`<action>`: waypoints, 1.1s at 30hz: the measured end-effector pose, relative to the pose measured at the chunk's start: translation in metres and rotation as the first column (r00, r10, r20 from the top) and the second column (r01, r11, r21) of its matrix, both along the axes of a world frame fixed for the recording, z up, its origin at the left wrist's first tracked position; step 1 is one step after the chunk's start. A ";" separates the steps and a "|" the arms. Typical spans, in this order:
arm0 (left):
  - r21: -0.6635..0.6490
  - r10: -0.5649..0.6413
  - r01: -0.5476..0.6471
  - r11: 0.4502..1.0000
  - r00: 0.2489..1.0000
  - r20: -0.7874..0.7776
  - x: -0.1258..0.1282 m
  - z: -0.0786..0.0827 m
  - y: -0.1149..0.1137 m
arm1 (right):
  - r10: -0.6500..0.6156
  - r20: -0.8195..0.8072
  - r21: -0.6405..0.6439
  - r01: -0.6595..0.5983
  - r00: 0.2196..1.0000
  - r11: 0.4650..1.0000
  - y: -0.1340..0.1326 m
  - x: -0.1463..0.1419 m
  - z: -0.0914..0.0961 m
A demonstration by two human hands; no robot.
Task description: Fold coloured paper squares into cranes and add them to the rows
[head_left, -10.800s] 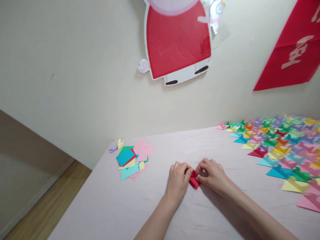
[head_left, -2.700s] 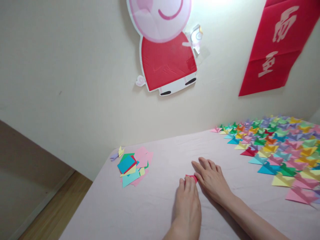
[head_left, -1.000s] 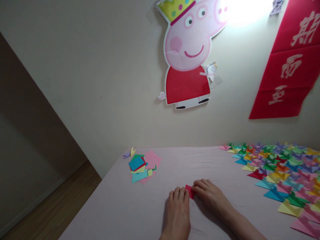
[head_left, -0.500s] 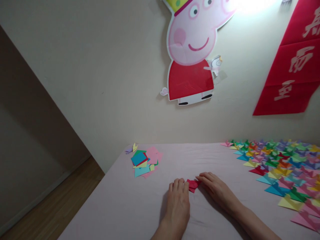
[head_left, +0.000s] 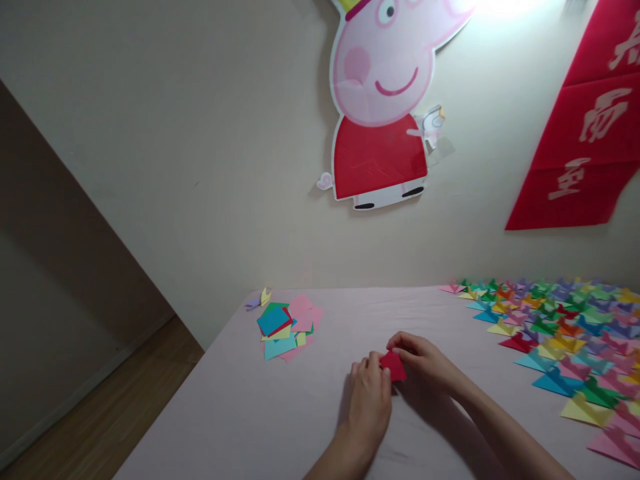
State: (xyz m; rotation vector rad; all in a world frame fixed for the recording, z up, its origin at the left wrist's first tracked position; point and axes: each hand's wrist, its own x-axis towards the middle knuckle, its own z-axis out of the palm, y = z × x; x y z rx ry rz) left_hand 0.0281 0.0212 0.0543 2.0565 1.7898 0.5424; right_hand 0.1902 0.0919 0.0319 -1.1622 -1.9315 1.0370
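Your red paper piece (head_left: 393,365): small, folded flat into a rough triangle, matte. It sits in the lower centre of the frame, pinched at its edges between your left hand (head_left: 369,395) and right hand (head_left: 424,357). Contact with the tabletop (head_left: 280,413) can't be made out.

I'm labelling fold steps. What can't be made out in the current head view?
In the head view:
Red paper: fold shape, covered by the left hand and right hand.
Folded paper shapes: cut off by the right edge; far ones too small.
Red banner: cut off at top and right edges.
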 end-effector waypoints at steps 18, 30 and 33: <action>0.138 -0.255 0.260 0.956 0.966 -0.050 -0.018 -0.028 0.031 | -0.004 0.181 0.197 -0.032 0.983 0.980 -0.012 0.001 -0.024; 0.122 -0.272 0.265 0.956 0.962 0.038 -0.024 -0.029 0.032 | 0.028 0.387 0.427 -0.206 0.921 0.880 -0.019 0.005 -0.023; 0.121 -0.276 0.270 0.955 0.960 0.036 -0.024 -0.028 0.032 | 0.003 0.399 0.474 -0.209 0.917 0.855 -0.020 0.004 -0.020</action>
